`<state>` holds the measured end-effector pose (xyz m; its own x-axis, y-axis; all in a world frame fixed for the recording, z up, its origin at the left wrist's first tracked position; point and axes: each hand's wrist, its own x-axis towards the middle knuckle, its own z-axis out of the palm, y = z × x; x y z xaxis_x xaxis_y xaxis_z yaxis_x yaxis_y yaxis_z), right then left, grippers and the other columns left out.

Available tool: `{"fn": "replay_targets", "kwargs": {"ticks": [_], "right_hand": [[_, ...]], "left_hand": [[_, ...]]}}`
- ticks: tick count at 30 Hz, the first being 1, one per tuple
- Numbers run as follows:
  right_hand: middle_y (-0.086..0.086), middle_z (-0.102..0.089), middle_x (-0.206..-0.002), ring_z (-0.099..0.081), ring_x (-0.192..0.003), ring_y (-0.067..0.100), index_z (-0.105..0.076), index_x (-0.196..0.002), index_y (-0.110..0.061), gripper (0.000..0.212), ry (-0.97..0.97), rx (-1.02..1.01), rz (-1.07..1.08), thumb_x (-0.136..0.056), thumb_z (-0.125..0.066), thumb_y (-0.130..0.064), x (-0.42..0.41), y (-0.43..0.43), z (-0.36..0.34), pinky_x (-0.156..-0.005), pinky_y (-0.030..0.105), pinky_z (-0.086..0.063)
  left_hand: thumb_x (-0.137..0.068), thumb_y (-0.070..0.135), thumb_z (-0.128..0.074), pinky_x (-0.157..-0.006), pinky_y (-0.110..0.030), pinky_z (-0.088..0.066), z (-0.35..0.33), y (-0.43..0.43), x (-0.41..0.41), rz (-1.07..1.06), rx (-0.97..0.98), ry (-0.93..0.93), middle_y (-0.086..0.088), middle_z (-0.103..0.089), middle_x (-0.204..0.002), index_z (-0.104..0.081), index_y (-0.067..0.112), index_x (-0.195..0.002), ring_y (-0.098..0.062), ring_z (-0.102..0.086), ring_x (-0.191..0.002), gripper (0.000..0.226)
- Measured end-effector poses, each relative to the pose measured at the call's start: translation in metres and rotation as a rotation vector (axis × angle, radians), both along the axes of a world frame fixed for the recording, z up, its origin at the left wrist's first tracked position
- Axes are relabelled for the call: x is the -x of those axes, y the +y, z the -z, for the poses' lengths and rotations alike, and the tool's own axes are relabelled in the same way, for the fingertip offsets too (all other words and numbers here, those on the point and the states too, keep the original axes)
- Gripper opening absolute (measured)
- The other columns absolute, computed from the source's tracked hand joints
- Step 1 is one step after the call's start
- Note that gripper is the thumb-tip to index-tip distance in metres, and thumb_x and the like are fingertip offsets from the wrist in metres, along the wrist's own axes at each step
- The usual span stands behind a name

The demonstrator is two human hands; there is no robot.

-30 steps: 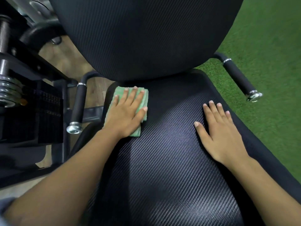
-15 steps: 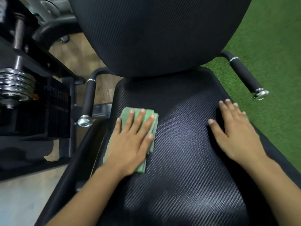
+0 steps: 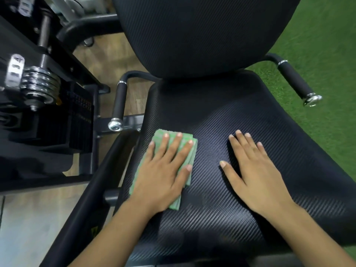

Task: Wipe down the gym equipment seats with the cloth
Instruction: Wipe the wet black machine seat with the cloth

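Wiping step in hand, I judge: one black carbon-weave vinyl seat pad [image 3: 240,120], and the task's cloth lies on its left front part, near the left edge. The rest of the pad, centre and right and the back strip under the backrest, looks due a pass. The next move, to my mind, calls for flat pressure and a sweep rightward or back across the pad, with the other hand lifted out of the path. Counts, big to small: one seat pad; one black rounded backrest pad [image 3: 202,35] above it, likely next to wipe; one green turf floor [image 3: 327,45] on the right; one black weight stack with chrome discs [image 3: 40,81] on the left; two black foam-grip handles with chrome end caps, one on the left [image 3: 120,101] and one on the right [image 3: 294,81]; two bare hands. The left hand [image 3: 163,174] presses the cloth, fingers [image 3: 174,149] straight and spread, clamped on nothing. The right hand [image 3: 258,170] rests flat on the bare pad just beside it, fingers slightly apart, holding nothing. One green folded microfibre cloth [image 3: 191,155], mostly under the left palm, edges showing round it.
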<state>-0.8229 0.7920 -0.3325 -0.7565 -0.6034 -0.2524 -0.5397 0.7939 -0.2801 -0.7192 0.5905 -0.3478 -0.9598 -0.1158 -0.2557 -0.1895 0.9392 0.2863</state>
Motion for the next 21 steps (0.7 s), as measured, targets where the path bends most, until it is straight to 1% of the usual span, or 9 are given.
{"fn": "replay_targets", "kwargs": {"ticks": [2, 4, 6, 8, 11, 14, 17, 19, 21], "right_hand": [[0.005, -0.014, -0.159, -0.007, -0.147, 0.019, -0.02, -0.152, -0.013, 0.074, 0.002, -0.004, -0.002, -0.093, -0.018, -0.057, -0.003, 0.0, -0.001, -0.118, 0.034, -0.003], [0.004, -0.012, -0.16, -0.006, -0.148, 0.018, -0.019, -0.152, -0.013, 0.073, 0.005, -0.005, -0.003, -0.094, -0.018, -0.057, -0.006, 0.0, -0.002, -0.118, 0.033, -0.002], [0.003, -0.01, -0.16, -0.005, -0.148, 0.017, -0.018, -0.153, -0.014, 0.073, 0.007, -0.006, -0.005, -0.094, -0.018, -0.057, -0.009, 0.001, -0.002, -0.118, 0.032, 0.0], [0.003, -0.01, -0.16, -0.004, -0.148, 0.017, -0.017, -0.153, -0.014, 0.073, 0.002, -0.008, -0.003, -0.094, -0.018, -0.057, -0.013, 0.002, -0.002, -0.118, 0.032, 0.0], [0.002, -0.009, -0.16, -0.002, -0.148, 0.016, -0.017, -0.153, -0.015, 0.074, -0.003, -0.007, 0.01, -0.093, -0.016, -0.057, -0.016, 0.001, -0.001, -0.118, 0.031, 0.001], [0.002, -0.011, -0.16, -0.003, -0.148, 0.016, -0.019, -0.153, -0.015, 0.074, 0.003, -0.009, 0.015, -0.092, -0.015, -0.057, -0.015, 0.001, 0.0, -0.118, 0.031, 0.001], [0.003, -0.014, -0.16, -0.004, -0.148, 0.017, -0.022, -0.152, -0.014, 0.074, 0.008, -0.01, 0.017, -0.092, -0.015, -0.057, -0.016, 0.001, 0.0, -0.119, 0.033, 0.0], [0.004, -0.015, -0.159, -0.006, -0.148, 0.018, -0.023, -0.152, -0.013, 0.074, 0.019, -0.011, 0.014, -0.093, -0.014, -0.057, -0.017, 0.0, -0.001, -0.119, 0.034, -0.001], [0.004, -0.016, -0.159, -0.007, -0.148, 0.018, -0.023, -0.151, -0.013, 0.072, 0.026, -0.01, 0.023, -0.093, -0.015, -0.055, -0.018, 0.001, -0.002, -0.12, 0.035, -0.002]], "left_hand": [[-0.094, 0.059, -0.003, -0.119, -0.04, 0.003, -0.001, -0.009, -0.017, -0.012, -0.022, -0.004, 0.015, 0.002, -0.159, -0.003, 0.044, -0.149, -0.011, 0.01, -0.147, 0.057], [-0.092, 0.061, -0.005, -0.119, -0.041, 0.002, 0.001, -0.022, -0.018, -0.122, -0.01, -0.018, 0.014, 0.002, -0.159, -0.004, 0.045, -0.149, -0.011, 0.01, -0.147, 0.059], [-0.089, 0.059, -0.004, -0.119, -0.043, 0.001, 0.007, -0.029, 0.001, -0.247, 0.004, -0.051, 0.01, 0.003, -0.16, -0.005, 0.042, -0.15, -0.015, 0.009, -0.147, 0.063], [-0.087, 0.057, -0.001, -0.118, -0.047, -0.001, 0.01, -0.024, 0.025, -0.288, 0.038, -0.082, 0.005, 0.002, -0.161, -0.003, 0.038, -0.151, -0.02, 0.007, -0.147, 0.067], [-0.086, 0.056, 0.003, -0.119, -0.047, 0.001, 0.007, -0.01, 0.028, -0.132, 0.058, -0.055, 0.004, 0.002, -0.161, -0.001, 0.035, -0.151, -0.022, 0.006, -0.148, 0.068], [-0.091, 0.057, -0.003, -0.119, -0.041, 0.004, -0.002, -0.009, -0.014, 0.004, -0.009, -0.008, 0.012, 0.003, -0.16, -0.004, 0.042, -0.15, -0.014, 0.01, -0.147, 0.061], [-0.089, 0.061, -0.004, -0.119, -0.04, 0.003, -0.005, -0.022, -0.032, -0.146, -0.005, -0.049, 0.014, 0.002, -0.16, -0.006, 0.044, -0.149, -0.011, 0.01, -0.147, 0.063], [-0.086, 0.059, -0.001, -0.119, -0.043, 0.002, -0.004, -0.018, -0.021, -0.271, 0.027, -0.077, 0.009, 0.002, -0.16, -0.005, 0.039, -0.15, -0.016, 0.008, -0.147, 0.068], [-0.085, 0.056, 0.003, -0.118, -0.048, 0.0, -0.006, 0.0, -0.006, -0.291, 0.069, -0.072, 0.003, 0.001, -0.161, -0.004, 0.034, -0.152, -0.023, 0.005, -0.147, 0.07]]}}
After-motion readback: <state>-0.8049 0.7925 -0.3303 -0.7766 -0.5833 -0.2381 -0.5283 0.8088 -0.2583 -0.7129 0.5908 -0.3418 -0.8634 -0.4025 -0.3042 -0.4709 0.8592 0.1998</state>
